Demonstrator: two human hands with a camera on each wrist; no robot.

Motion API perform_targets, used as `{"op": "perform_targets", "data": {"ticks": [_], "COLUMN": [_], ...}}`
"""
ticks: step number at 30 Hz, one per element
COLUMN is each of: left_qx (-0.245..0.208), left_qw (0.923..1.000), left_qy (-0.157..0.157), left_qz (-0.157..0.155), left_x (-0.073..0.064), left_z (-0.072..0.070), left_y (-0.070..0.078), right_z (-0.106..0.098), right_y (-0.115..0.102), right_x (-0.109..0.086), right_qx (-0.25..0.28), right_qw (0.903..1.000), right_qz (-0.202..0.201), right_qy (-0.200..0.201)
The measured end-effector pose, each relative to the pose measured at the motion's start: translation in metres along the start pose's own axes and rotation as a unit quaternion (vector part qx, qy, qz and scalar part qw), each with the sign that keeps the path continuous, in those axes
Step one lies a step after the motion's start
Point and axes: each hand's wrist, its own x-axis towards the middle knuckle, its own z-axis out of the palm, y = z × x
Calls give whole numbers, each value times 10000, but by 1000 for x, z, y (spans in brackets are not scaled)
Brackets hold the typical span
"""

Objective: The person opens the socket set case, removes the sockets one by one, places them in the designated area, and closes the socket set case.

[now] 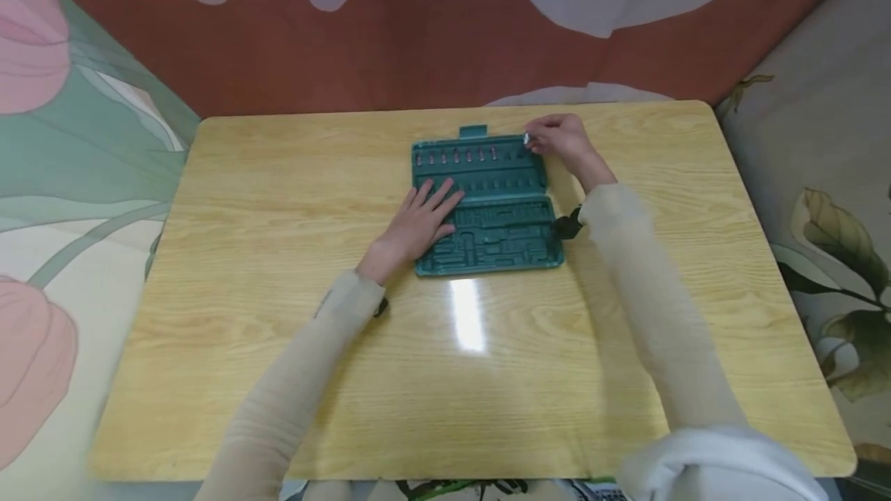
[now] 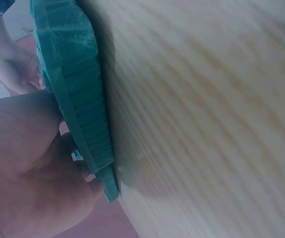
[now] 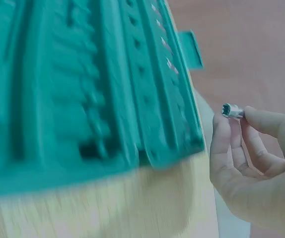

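Note:
A green plastic socket-set case [image 1: 487,253] lies unfolded on the table, with moulded slots in both halves. Across its left side rests my left hand [image 1: 416,223], fingers spread and straight over the hinge area. The left wrist view has the palm [image 2: 23,163] against the case's side wall. At the far right corner, my right hand [image 1: 562,138] pinches a small silver socket [image 3: 233,110] between thumb and fingertips. In the right wrist view the socket is held just off the case's corner, its hollow end toward the case.
A row of small reddish marks [image 1: 455,155] runs along the far half of the case. The case's latch tab [image 1: 473,131] sticks out at the back. Around it spreads the wooden table [image 1: 292,199], its far edge near a reddish-brown patterned backdrop [image 1: 445,60].

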Motion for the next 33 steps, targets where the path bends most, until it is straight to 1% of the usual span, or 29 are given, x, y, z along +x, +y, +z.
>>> {"op": "perform_targets", "data": {"ticks": [2, 4, 7, 13, 15, 18, 20, 23, 27, 33], "left_qx": [31, 79, 169, 182, 150, 94, 72, 32, -109, -229], "left_qw": [10000, 10000, 9998, 9998, 9999, 10000, 10000, 9999, 9999, 9997], "left_qy": [0, -19, -40, -2, -13, 7, 40, 101, 109, 82], "left_qz": [-4, -8, 12, 70, 62, 0, -38, -39, 59, 68], "left_x": [1, 0, 1, 0, -2, -5, -7, -7, -6, -4], "left_z": [1, 2, 3, 4, 5, 7, 8, 9, 9, 7], "left_y": [0, -1, -1, -1, -2, -4, -5, -5, -4, -3], "right_z": [-8, -15, -21, -30, -32, -30, -28, -24, -26, -28], "right_y": [-1, 1, 4, 15, 19, 24, 26, 28, 32, 32], "right_x": [-2, -5, -8, -10, -10, -8, -6, -4, -3, -2], "right_qx": [171, 268, 240, 158, 161, 39, -96, -299, -499, -780], "right_qw": [9998, 9992, 9984, 9985, 9987, 9992, 9994, 9991, 9977, 9957], "right_qz": [85, 252, 472, 312, 338, 386, 343, 267, 325, 439], "right_qy": [111, 162, 179, 423, 345, 101, 27, 151, 316, 249]}}
